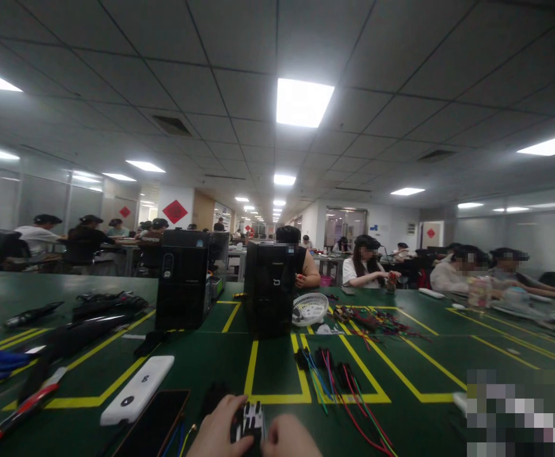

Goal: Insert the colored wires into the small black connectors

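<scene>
No text legible. Red diamond sign (175, 211), far wall: character unreadable. White device (137, 390), near left on bench (210, 355): two dark marks, illegible. Black tower (270, 289): badge blurred. Connector (250, 422), near edge: print indiscernible.

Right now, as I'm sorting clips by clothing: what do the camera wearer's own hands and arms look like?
Only the left hand and right hand show, at the bottom edge. Both are bare: no gloves, rings or markings visible. Wrists and arms are cut off, so sleeves cannot be told.
</scene>
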`<state>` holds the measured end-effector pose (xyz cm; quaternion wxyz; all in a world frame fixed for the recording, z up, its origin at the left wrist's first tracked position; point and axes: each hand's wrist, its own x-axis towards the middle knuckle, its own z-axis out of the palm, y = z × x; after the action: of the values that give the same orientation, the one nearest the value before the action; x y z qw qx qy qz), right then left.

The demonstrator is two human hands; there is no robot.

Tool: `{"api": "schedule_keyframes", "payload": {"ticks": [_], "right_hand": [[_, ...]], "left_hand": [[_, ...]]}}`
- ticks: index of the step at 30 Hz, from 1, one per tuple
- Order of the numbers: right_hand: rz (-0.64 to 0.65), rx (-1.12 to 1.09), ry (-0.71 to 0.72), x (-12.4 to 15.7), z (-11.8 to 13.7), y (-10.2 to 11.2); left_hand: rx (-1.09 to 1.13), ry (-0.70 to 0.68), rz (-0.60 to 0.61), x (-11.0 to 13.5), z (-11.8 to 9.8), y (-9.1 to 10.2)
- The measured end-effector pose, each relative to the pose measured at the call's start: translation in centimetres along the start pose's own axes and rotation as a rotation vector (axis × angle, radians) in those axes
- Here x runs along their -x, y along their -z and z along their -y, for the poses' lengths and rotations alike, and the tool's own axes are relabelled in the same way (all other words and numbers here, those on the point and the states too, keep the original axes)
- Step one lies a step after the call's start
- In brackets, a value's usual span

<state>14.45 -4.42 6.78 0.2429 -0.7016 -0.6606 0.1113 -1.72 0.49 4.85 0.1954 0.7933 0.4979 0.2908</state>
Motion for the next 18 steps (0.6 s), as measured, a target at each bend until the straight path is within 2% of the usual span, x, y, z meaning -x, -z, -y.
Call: {"api": "schedule_keyframes", "payload": {"ticks": [1, 4, 6, 8, 10, 13, 16, 17, 18], "right_hand": [[-0.107, 0.051, -0.01, -0.5, -0.4, 0.8], [-0.232, 0.098, -0.018, -1.6, -2.1, 2.6], [-0.356, 0.231, 0.005, -2.1, -3.5, 2.8], [-0.377, 0.318, -0.004, -2.4, -5.0, 2.4], [-0.339, 0.361, -0.014, -2.6, -6.1, 1.8], [-0.299, 0.386, -0.004, -2.6, -6.6, 1.1], [-0.324, 0.391, -0.015, -2.6, -6.4, 1.0], [-0.331, 0.388, -0.025, -2.6, -6.3, 1.1], [-0.333, 0.383, -0.034, -2.6, -6.3, 1.1]], "left_hand": [[-0.009, 0.012, 0.025, 0.1, -0.1, -0.1], [-0.033, 0.051, 0.079, 0.4, -0.4, 0.0], [-0.059, 0.077, 0.099, 0.5, -0.6, 0.2], [-0.102, 0.105, 0.086, 0.6, -0.7, 0.5], [-0.17, 0.119, 0.044, 0.5, -1.1, 0.8], [-0.227, 0.107, -0.048, 0.5, -2.2, 1.3], [0.057, 0.001, 0.023, 0.9, -4.1, 1.1], [0.235, -0.009, 0.174, 1.3, -4.8, 0.8], [0.294, -0.018, 0.224, 1.8, -5.5, 0.3]]}}
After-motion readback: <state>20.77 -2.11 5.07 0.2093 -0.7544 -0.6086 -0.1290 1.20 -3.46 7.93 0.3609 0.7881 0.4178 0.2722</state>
